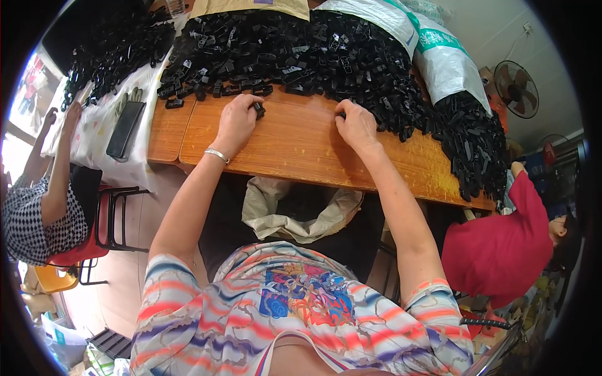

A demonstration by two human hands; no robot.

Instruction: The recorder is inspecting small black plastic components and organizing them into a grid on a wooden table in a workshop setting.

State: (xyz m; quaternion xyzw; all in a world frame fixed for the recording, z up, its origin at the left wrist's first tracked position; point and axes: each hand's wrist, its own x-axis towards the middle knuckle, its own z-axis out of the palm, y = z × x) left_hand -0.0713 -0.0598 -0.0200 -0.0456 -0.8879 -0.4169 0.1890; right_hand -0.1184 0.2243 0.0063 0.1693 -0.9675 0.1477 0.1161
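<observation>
My left hand [237, 124], with a silver bracelet at the wrist, is closed on a small black plastic part [259, 110] just above the wooden table [288, 147]. To its right, my right hand [357, 127] has its fingers pinched around another small black piece [341, 115], mostly hidden by the fingertips. Both hands are over the near side of a large heap of black plastic parts [269, 53], which look like small clips or buckles. Below the table edge, an open pale woven sack [282, 227] rests at my lap.
White woven sacks [448, 66] and a tan one [251, 9] lie behind the heap, which spreads far right. A long black case [126, 131] lies on the left, plastic-covered table. People sit at left [47, 213] and at right in red [501, 244]. A fan [516, 89] stands far right.
</observation>
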